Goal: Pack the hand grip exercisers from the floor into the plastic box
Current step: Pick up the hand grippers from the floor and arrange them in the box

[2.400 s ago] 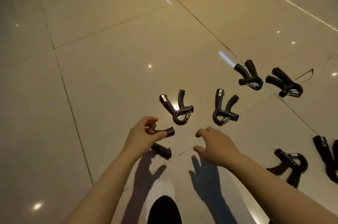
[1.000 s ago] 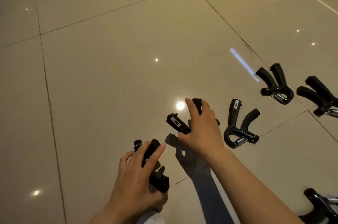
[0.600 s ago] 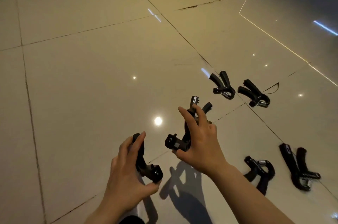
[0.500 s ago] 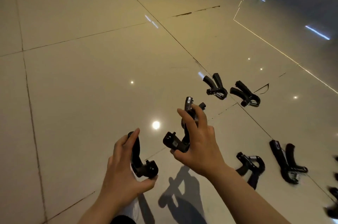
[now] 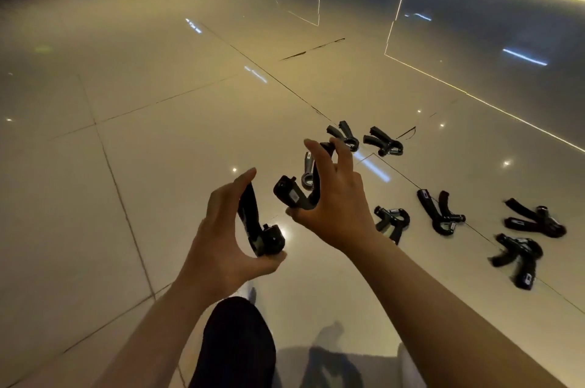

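gripping one black exerciser (image 5: pixel 259 229) in the left hand (image 5: pixel 221 239), right hand (image 5: pixel 335 204) clutching another exerciser (image 5: pixel 292 196), six exercisers on the floor (image 5: pixel 158 150)

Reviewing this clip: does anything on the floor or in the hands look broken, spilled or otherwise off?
Nothing looks damaged or spilled. The left hand and right hand each hold a hand grip exerciser, and six more lie scattered on the tiled floor to the right. The one oddity: the plastic box they belong in is nowhere in view.
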Demonstrator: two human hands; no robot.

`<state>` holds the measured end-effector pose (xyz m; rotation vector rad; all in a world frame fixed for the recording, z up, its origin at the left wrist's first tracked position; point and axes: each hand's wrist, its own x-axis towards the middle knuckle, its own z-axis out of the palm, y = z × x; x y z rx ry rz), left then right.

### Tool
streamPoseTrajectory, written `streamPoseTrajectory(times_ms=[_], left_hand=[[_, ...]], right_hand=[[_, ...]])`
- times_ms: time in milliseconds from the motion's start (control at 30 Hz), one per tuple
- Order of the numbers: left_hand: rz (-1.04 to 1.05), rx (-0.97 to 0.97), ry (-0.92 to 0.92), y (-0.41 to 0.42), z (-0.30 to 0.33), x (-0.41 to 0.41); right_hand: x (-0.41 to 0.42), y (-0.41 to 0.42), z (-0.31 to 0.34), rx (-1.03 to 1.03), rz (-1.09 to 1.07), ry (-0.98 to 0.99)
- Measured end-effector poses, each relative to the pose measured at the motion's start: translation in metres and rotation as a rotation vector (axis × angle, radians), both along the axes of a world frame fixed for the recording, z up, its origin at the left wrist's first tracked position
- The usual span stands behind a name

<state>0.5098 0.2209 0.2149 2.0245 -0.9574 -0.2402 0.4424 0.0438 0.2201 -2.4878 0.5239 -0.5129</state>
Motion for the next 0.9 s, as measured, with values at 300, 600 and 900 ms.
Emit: streamPoseTrajectory(times_ms=[300,600,900], left_hand=[[0.024,-0.033,-0.056,0.078,0.079,-0.144],[-0.061,-0.199,-0.131,0.120,0.155,-0.321],[-0.248,-0.336,-0.266,0.139,0.202,-0.461]], right_hand=[[-0.172,0.064,0.072,0.006,0.001,-0.074],[-0.384,0.127,0.146,0.030,-0.027,-0.241],[-0.546,0.182,0.202,-0.183,-0.011,-0.430]])
